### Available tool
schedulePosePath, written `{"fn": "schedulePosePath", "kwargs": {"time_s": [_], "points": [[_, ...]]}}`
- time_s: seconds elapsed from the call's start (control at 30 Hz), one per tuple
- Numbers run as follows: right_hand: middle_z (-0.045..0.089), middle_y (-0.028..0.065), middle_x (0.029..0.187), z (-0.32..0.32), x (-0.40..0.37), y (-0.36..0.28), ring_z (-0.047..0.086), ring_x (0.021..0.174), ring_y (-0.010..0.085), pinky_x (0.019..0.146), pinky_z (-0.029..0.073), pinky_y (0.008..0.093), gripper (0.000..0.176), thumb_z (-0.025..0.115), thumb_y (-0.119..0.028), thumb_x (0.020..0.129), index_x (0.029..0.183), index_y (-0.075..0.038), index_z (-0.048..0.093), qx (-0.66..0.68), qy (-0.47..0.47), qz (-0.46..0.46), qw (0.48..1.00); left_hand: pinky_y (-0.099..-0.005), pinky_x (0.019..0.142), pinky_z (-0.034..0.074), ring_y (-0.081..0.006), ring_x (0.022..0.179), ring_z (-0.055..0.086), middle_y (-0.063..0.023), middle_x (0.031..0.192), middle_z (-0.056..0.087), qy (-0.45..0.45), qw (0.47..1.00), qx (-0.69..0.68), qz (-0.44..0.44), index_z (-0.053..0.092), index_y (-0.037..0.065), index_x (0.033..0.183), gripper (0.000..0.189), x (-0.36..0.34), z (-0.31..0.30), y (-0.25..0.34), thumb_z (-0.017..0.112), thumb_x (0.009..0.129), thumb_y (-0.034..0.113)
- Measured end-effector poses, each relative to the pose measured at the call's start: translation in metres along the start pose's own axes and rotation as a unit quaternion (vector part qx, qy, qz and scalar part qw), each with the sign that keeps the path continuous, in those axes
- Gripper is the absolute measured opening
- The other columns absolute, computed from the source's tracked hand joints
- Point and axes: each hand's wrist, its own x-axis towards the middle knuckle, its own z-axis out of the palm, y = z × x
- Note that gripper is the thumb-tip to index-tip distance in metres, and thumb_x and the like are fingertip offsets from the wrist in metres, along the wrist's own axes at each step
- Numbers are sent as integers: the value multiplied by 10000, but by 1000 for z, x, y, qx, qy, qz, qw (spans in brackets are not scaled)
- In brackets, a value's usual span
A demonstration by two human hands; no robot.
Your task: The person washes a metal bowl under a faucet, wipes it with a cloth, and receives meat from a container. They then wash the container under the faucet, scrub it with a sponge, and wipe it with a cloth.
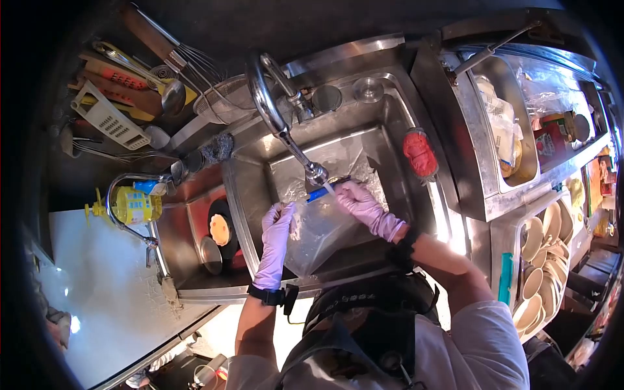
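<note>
Both my hands wear pink gloves and are over a metal sink. Between them hangs a clear plastic bag. My left hand pinches the bag's upper left edge with closed fingers. On the other side, my right hand is closed on the bag's upper right part. A small blue strip shows at the bag's top, close to my right fingertips. The faucet head is right above the bag's top, and a pale stream seems to run from it beside my right fingers.
A red scrubbing pad lies on the sink's right rim, a steel wool pad at its upper left. Left are a second basin with a black pan and a yellow jug. Utensils lie upper left; bowls fill a bin at right.
</note>
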Motion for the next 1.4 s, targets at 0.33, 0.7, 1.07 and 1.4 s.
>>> {"fn": "schedulePosePath", "kwargs": {"time_s": [0.33,0.7,1.07,1.4], "points": [[556,69,777,32,4,-37,543,729,167,610,450,303,115,591,-101,840,928,-44,546,-221,63,-62,971,-202,422,264,-20,443,372,64,558,484,-30,998,42,-28,571,115,712,230,-20,-4,25,579,914,223],[566,109,727,-42,26,-9,547,650,212,582,424,324,117,566,-6,744,841,-70,563,-362,-40,-68,929,-216,467,299,-20,511,372,54,558,446,-104,953,269,87,582,53,696,222,-22,8,48,613,873,183],[538,82,721,-34,-4,-31,545,648,242,568,411,342,235,622,-2,634,843,-98,574,-369,-191,-177,892,-238,474,286,-32,528,329,38,550,364,4,953,277,121,516,25,671,247,-5,5,38,647,836,154],[585,27,918,-3,-27,-107,550,813,82,669,471,225,252,588,-34,839,1075,-74,508,-8,-62,72,995,-270,473,359,-89,493,367,-1,539,414,-44,924,351,144,500,63,664,323,-15,9,2,695,804,279]]}}
